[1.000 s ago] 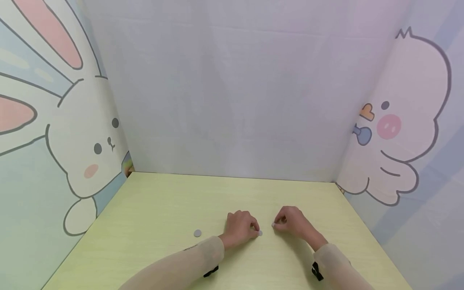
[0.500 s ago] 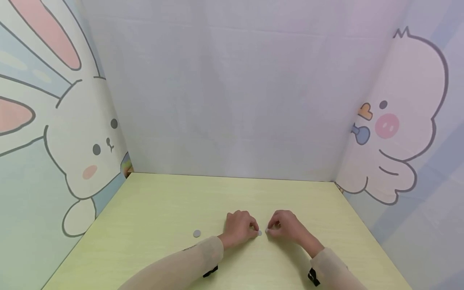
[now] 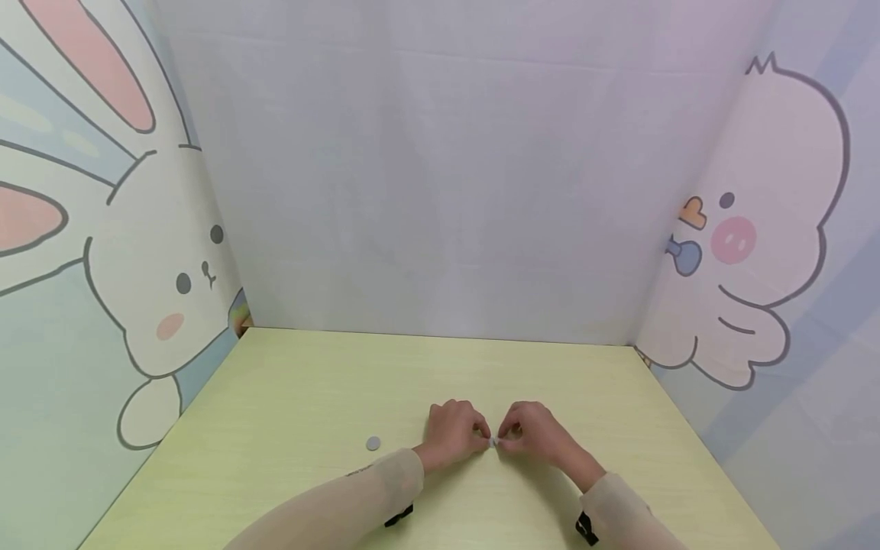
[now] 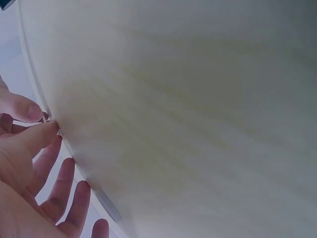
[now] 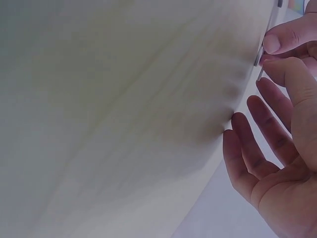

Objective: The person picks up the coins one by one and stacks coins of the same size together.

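My left hand (image 3: 455, 434) rests on the table with thumb and fingertip at the edge of a small silver-grey coin (image 3: 492, 443), which shows flat and low in the right wrist view. From the right, my right hand (image 3: 538, 434) pinches another thin coin (image 5: 260, 73) between thumb and index finger. This coin is tilted up on edge, right against the first one. Both hands' fingertips almost meet, covering much of the two coins. The other fingers of my right hand spread down to the tabletop. A third, round grey coin (image 3: 373, 443) lies flat to the left of my left hand.
The pale yellow-green table (image 3: 330, 382) stretches around both hands. A plain light curtain (image 3: 440, 191) hangs along its back edge. Printed cloth walls with a rabbit (image 3: 165, 252) and a chick (image 3: 777, 183) stand at the left and right sides.
My right hand has moved left and slightly toward me, bringing its pinched coin up to the coin at my left fingertips. My left hand and the third coin have stayed put.
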`<action>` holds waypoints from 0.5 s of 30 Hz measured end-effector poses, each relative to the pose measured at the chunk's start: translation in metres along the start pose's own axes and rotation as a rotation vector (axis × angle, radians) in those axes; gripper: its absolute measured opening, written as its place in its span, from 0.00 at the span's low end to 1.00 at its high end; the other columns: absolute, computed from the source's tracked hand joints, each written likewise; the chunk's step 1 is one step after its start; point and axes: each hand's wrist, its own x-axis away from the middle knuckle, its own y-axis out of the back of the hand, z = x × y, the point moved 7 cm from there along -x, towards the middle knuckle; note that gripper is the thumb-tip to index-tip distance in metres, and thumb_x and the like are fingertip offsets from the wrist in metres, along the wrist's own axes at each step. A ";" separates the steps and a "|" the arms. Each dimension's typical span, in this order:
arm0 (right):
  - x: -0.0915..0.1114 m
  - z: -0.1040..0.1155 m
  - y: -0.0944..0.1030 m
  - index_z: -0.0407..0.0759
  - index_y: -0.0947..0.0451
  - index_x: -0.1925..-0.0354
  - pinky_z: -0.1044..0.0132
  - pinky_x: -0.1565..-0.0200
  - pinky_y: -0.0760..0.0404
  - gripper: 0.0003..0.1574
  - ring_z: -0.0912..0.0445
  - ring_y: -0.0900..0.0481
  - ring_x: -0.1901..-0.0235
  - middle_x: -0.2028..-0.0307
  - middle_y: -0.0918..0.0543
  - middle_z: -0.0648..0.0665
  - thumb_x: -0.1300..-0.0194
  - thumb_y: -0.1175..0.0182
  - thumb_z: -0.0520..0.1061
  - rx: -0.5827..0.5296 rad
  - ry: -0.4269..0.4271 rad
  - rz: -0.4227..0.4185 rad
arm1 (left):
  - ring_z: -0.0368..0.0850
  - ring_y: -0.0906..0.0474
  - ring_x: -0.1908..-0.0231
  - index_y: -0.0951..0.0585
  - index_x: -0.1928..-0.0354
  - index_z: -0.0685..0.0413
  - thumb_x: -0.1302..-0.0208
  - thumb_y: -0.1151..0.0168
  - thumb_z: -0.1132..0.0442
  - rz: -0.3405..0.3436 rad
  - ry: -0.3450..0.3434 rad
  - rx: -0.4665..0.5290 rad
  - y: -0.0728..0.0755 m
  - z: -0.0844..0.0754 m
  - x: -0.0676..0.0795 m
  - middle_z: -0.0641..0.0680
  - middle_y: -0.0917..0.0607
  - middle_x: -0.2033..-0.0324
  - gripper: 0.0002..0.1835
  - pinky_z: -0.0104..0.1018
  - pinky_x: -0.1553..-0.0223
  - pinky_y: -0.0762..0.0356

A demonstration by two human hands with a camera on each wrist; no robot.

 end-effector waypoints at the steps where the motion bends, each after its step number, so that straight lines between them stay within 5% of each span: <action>1: -0.001 0.001 -0.001 0.43 0.08 0.69 0.69 0.64 0.21 0.04 0.60 0.18 0.69 0.70 0.12 0.52 0.44 0.22 0.37 -0.003 -0.002 0.004 | 0.39 0.27 0.67 0.07 0.73 0.36 0.45 0.17 0.52 -0.001 0.000 0.001 -0.001 0.001 0.000 0.37 0.13 0.70 0.05 0.43 0.63 0.37; 15: -0.004 0.003 -0.005 0.44 0.08 0.70 0.68 0.64 0.23 0.02 0.57 0.18 0.69 0.70 0.13 0.53 0.44 0.22 0.39 0.018 -0.010 0.019 | 0.39 0.27 0.68 0.06 0.72 0.35 0.44 0.18 0.54 0.001 -0.003 0.006 0.000 0.001 0.000 0.37 0.13 0.70 0.03 0.43 0.63 0.36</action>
